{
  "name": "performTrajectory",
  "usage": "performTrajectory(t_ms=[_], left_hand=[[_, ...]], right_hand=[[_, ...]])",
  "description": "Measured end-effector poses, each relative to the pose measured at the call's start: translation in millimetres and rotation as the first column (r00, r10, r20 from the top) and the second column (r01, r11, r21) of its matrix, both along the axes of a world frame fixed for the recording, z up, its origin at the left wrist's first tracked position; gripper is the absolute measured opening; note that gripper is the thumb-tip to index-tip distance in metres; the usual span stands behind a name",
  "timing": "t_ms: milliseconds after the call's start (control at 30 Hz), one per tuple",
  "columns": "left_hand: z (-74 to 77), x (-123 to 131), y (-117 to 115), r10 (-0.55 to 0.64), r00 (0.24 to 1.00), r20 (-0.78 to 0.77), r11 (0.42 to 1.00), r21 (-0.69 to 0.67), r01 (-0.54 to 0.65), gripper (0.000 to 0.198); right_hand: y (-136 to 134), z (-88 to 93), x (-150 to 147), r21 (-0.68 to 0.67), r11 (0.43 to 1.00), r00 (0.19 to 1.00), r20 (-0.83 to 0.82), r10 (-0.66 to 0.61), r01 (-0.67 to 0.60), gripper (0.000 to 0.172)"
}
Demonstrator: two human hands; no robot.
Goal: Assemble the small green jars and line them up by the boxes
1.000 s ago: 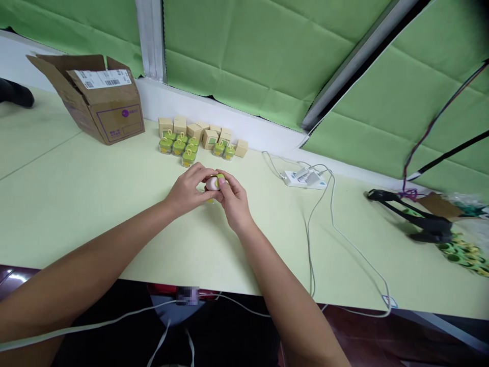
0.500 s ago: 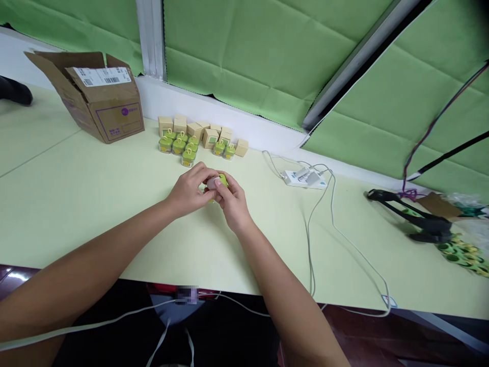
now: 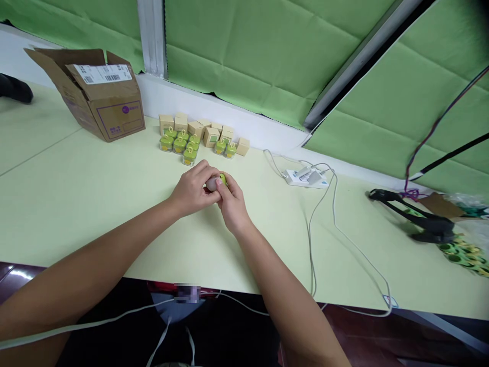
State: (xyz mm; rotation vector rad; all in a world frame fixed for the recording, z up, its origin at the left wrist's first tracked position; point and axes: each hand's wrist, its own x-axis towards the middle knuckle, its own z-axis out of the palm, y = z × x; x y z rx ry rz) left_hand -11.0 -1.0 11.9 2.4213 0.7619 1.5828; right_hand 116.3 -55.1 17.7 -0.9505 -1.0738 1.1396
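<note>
Pale green table (image 3: 95, 204); green cloth wall (image 3: 248, 56); cardboard box (image 3: 103, 97)

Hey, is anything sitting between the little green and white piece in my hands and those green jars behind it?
Nothing visible. The left hand and right hand grip the piece directly; only bare table lies between it and the nearest green jar.

Packing workbench (image 3: 76, 199), shipping carton (image 3: 114, 109), small boxes (image 3: 211, 136)
</note>
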Motion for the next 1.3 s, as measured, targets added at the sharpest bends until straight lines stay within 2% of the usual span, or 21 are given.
performTrajectory(t_ms=[200,400,600,767,900,1067,1300], left_hand=[[0.3,2,-2,0.022,1.0,-0.007,0.999,0.047,-0.021,0.014],[-1.4,2,-3,0.023,1.0,-0.005,0.999,0.045,-0.023,0.016],[-10.8,2,-2,-0.081,0.997,0.014,0.996,-0.036,0.081,0.035],[-13.8,6,0,-0.099,0.991,0.086,0.994,-0.042,0.103,0.035],[-10.4,9,-3,-0.069,0.992,0.103,0.996,-0.041,0.074,0.034],[-7.0,9,-8,-0.005,1.0,0.022,1.0,-0.015,0.006,0.034],[-6.9,7,-7,-0.01,1.0,-0.004,1.0,-0.022,0.01,0.036]], right_hand=[[0,-2.5,-2,-0.003,1.0,1.0,0.013,-0.012,0.012,0.029],[0,-0.2,-2,0.012,0.999,0.998,0.051,-0.043,0.042,0.036],[1,-0.5,1,-0.014,1.0,0.998,-0.067,-0.011,0.011,0.046],[-2,1.2,0,-0.015,1.0,0.993,-0.115,-0.005,0.003,0.042],[-3,0.1,-4,-0.049,0.998,0.994,-0.092,-0.052,0.047,0.041],[-2,-3.7,-8,-0.075,0.993,0.993,-0.077,-0.092,0.086,0.038],[-1,-2.8,-6,-0.067,0.992,0.993,-0.046,-0.112,0.109,0.035]])
